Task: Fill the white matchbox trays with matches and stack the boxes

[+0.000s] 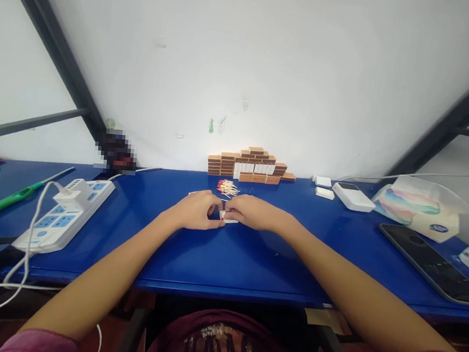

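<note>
A small white matchbox tray (230,220) lies on the blue table between my hands, partly covered by fingers. My left hand (198,210) curls around its left end, with the thumb along the near edge. Over the tray, the fingers of my right hand (253,213) are bent and pressed together; what they pinch, if anything, is hidden. A red match tip shows by my left thumb. Just beyond both hands sits a pile of red-tipped matches (227,188). Another pale piece is partly hidden behind my left hand.
Against the wall stand stacked matchboxes (255,167). To the right are white boxes (324,193), a white device (353,197), a tissue pack (420,209) and a phone (432,262). A power strip (66,219) and a green-handled lighter (14,200) lie left.
</note>
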### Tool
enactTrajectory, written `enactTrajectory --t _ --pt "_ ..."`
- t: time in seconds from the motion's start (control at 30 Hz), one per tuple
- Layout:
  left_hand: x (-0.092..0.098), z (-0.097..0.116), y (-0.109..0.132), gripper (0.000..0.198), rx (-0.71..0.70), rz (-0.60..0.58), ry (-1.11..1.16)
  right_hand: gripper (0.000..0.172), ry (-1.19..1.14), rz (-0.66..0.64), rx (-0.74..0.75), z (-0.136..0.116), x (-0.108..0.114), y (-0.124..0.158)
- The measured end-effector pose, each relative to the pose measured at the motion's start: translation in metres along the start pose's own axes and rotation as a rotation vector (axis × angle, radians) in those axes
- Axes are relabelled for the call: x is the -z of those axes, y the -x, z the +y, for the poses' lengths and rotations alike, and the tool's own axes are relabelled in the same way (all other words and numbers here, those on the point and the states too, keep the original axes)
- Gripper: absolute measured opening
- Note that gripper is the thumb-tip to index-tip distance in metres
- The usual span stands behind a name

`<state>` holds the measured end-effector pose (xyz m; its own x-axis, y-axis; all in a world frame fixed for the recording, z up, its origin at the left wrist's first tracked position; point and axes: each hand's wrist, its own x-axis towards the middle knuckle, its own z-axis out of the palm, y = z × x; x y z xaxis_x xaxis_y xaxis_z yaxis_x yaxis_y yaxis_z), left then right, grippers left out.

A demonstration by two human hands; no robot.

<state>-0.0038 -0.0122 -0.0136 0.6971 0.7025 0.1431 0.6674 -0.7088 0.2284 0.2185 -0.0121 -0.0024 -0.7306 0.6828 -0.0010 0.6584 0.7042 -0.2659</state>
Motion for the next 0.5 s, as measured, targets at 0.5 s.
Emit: enactTrajectory --t 0.5 --pt "0.006 0.0 0.001 0.027 0.022 -0.021 -0.004 0.012 -0.054 0.256 -0.188 0.036 -0.019 -0.03"
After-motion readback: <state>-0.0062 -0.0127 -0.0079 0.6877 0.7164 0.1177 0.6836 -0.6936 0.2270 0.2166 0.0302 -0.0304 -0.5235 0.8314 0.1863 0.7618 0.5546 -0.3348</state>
